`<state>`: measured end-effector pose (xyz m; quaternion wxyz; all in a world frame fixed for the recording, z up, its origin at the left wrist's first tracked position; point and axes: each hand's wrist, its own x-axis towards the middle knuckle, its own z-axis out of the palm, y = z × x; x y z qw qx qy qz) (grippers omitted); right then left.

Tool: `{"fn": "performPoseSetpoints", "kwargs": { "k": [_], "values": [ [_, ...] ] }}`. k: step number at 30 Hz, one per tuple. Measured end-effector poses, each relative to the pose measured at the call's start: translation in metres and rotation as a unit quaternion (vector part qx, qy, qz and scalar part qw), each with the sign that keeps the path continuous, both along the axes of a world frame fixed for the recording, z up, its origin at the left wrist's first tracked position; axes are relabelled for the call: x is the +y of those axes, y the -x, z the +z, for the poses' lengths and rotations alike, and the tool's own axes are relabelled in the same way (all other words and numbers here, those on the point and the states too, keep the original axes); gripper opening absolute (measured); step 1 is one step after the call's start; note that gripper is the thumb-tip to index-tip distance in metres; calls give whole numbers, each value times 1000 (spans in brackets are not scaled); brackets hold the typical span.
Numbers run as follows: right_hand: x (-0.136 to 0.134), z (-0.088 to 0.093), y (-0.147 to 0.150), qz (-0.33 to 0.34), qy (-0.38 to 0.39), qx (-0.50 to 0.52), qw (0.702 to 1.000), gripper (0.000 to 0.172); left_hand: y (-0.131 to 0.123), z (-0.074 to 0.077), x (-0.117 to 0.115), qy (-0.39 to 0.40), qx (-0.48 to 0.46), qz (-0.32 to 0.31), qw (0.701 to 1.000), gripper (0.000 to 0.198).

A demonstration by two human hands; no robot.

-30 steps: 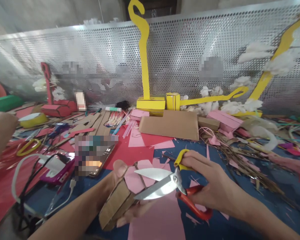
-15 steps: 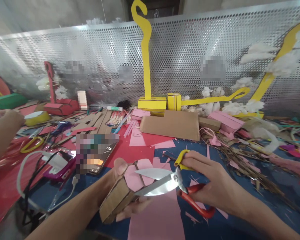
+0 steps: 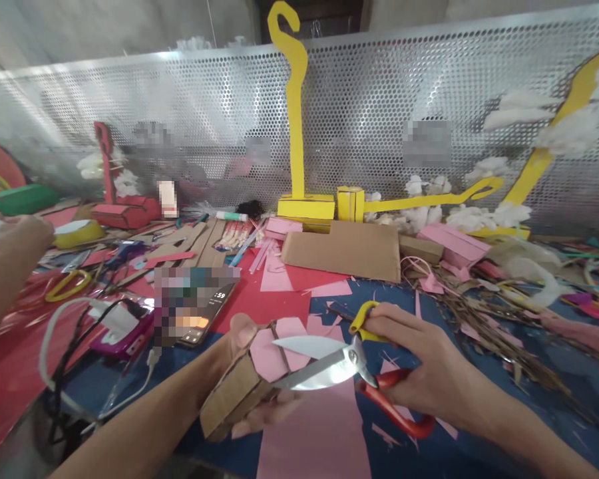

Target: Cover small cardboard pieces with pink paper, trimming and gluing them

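Near the front centre, my left hand [image 3: 244,332] is wrapped round a small cardboard box [image 3: 237,396] with pink paper [image 3: 269,354] on its end. My right hand [image 3: 424,359] grips scissors [image 3: 324,369] with one yellow and one red handle. The scissor blades are apart and point left, lying over the pink-covered end of the box. A pink paper sheet [image 3: 313,439] lies on the table under the blades.
A phone [image 3: 212,309] and a purple power strip [image 3: 130,336] with cables are on the left. Cardboard [image 3: 342,251] and a yellow hooked shape [image 3: 295,120] stand behind. Twigs [image 3: 499,339] lie right. Another person's hand [image 3: 20,243] is far left.
The whole view has shifted slightly. My hands, the box and the scissors keep nearly the same pose, with the blades still apart.
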<state>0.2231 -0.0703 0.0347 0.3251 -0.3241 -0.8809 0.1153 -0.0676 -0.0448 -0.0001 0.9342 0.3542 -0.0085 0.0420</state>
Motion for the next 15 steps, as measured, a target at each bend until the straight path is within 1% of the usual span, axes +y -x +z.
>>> {"fn": "performPoseSetpoints", "kwargs": {
  "k": [5, 8, 10, 12, 15],
  "values": [
    [1, -3, 0, 8, -8, 8, 1000, 43, -1, 0, -1, 14, -30, -1, 999, 59],
    [0, -1, 2, 11, -28, 18, 999, 44, -1, 0, 1, 22, -24, -26, 999, 60],
    [-1, 2, 3, 8, -47, 21, 999, 40, -2, 0, 2, 28, -12, -38, 999, 62],
    [-2, 5, 5, 5, -67, 23, 997, 35, -2, 1, 2, 29, -18, -25, 999, 61],
    [-1, 9, 9, 0, -99, 36, 994, 33, -4, 0, -1, 26, -39, 3, 999, 58]
  ]
}}
